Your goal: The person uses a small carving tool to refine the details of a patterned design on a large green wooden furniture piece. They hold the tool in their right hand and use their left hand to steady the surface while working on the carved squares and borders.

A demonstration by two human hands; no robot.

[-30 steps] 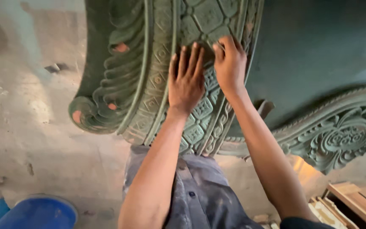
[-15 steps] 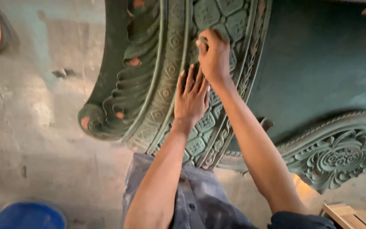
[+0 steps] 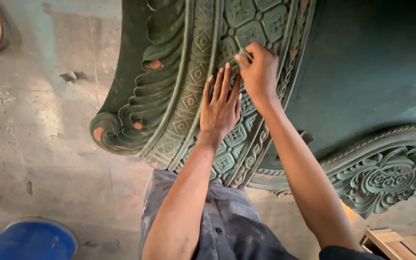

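Workshop, dusty concrete floor (image 3: 39,144): green carved panel (image 3: 188,96) standing above it; left hand (image 3: 221,103) spread flat, bracing; right hand (image 3: 258,72), grip pinching small sanding piece (image 3: 244,54), best follows the grooves with light, even pressure.

There are no labels, signs or screens here. The only thing like a package is a blue round tub (image 3: 27,240) at the bottom left, standing on the floor. It is cut off by the edge, so it may be a barrel or a bucket; that is hard to tell. At the bottom right there is a light wooden box or frame (image 3: 386,240), also only partly seen. Nothing is printed on either one.
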